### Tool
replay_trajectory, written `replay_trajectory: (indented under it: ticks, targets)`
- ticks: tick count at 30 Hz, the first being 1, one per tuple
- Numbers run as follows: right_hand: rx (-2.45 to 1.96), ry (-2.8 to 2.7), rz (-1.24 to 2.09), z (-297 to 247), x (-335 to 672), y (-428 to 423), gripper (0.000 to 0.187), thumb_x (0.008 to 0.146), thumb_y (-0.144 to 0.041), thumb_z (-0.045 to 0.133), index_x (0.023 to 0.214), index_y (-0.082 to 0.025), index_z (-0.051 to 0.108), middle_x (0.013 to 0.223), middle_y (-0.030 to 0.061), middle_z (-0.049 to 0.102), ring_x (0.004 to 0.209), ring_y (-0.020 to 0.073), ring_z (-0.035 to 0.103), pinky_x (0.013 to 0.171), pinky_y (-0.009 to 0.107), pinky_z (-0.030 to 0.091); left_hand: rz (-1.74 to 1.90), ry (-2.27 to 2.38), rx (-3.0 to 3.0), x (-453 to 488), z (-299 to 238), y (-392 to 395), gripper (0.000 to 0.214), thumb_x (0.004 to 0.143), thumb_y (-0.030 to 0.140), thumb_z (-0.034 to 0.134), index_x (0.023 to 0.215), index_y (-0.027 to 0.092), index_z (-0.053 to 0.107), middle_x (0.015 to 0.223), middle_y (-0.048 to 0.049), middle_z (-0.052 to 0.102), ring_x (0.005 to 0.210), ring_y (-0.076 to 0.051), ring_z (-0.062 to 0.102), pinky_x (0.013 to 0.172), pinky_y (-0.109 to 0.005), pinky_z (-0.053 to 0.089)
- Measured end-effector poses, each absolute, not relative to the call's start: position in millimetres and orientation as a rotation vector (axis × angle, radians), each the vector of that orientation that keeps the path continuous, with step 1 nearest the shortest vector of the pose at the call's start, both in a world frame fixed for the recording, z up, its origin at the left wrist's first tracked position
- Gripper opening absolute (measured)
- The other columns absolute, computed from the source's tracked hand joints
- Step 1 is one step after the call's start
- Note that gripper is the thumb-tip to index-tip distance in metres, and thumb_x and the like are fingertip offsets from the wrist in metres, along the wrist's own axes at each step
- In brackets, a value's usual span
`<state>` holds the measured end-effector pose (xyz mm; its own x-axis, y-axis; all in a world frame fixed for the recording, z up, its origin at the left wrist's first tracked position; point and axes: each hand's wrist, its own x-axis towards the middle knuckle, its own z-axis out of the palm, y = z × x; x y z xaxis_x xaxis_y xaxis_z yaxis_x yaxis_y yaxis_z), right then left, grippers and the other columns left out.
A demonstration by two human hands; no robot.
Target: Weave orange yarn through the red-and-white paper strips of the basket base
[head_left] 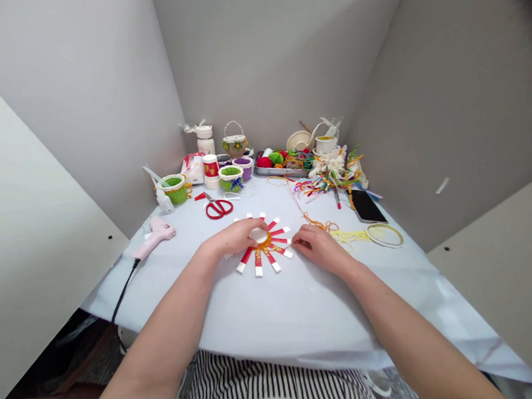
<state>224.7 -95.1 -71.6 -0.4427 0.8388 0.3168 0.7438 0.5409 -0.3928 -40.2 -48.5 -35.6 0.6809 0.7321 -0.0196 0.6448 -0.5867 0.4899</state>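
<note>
- The left hand lies curved over the middle of the work, its fingers resting on a white disc; it is not clenched, but whether it is gripping the disc or only pressing on it cannot be told
- The right hand is loosely curled, palm down, with its fingertips at the outer ends of the right-hand strips; whether they are pinching a strip or only touching it cannot be told
- The red-and-white paper strips fan out like spokes from the disc, flat on the table between the two hands, with orange cord wound around their centre
- The table's pale blue cover runs under everything and hangs over the edge by the person's striped clothing
- Beyond the strips lie red-handled scissors, and to the left a pink glue gun with its black cord trailing off the table
- To the right are loose orange yarn, yellow yarn, a thin ring and a black phone
- Against the far corner stand small green woven pots, a handled basket, a white bottle, a metal tray of yarn balls and a heap of coloured strips
</note>
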Motion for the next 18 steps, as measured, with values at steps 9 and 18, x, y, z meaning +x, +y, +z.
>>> replay_trajectory:
  ticks: [9, 18]
  targets:
    - [-1.487, -2.079, 0.297, -80.3, 212.1, -85.7, 0.011, 0.085, -0.017, 0.060, 0.076, -0.019, 0.067, 0.077, 0.0034, 0.066, 0.074, 0.0172, 0.058, 0.070, 0.028, 0.042, 0.226, 0.931, 2.427, -30.6, -33.9, -56.2, 0.045, 0.077, 0.016, 0.064, 0.121, 0.026, 0.059, 0.125, -0.0019, 0.064, 0.111, -0.023, 0.060, 0.096, -0.031, 0.046]
    - [-1.498, -2.082, 0.311, -83.3, 213.7, -83.9, 0.010, 0.085, -0.020, 0.061, 0.078, -0.018, 0.068, 0.079, 0.0035, 0.067, 0.074, 0.0163, 0.058, 0.069, 0.027, 0.040, 0.384, 0.957, 2.411, -21.8, -36.1, -60.5, 0.032, 0.079, 0.025, 0.068, 0.110, 0.022, 0.063, 0.116, -0.0028, 0.065, 0.107, -0.023, 0.061, 0.096, -0.032, 0.047]
